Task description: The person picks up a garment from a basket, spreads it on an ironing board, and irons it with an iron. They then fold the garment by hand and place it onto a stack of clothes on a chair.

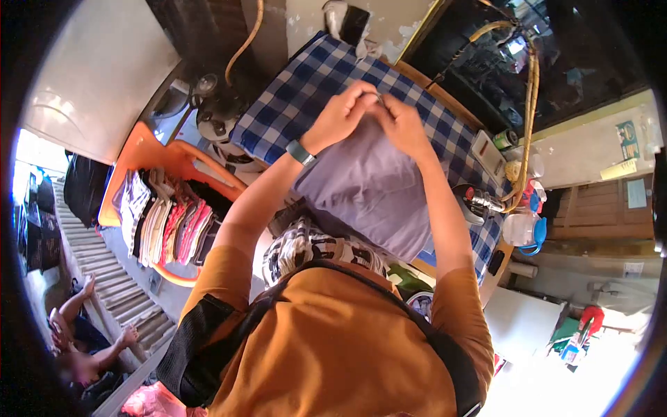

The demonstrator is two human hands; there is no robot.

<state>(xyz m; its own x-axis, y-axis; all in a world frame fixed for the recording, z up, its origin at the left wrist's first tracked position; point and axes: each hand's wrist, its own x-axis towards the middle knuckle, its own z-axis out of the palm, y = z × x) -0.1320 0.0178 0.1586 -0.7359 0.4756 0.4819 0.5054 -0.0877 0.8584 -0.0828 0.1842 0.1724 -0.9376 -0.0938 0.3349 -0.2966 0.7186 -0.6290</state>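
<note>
Over one table [286, 104], two hands [345, 113] [405, 127], one cloth [368, 184]

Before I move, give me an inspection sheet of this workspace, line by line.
Surface: blue-and-white checked cloth covers the table.
Job's things: grey-purple fabric piece, creased, hanging from the hands across the near side of the table.
Clutter: silver-and-dark object, identity unclear, and clear plastic container with a blue handle, both at the right.
Grippers: left hand and right hand close together, fingers pinching the fabric's far edge.
Cables: tan cord hanging at the right, its lower connection unclear; another tan cord at upper left.
Surroundings: orange plastic chair bearing folded multicoloured clothes; another person, lower left.
</note>
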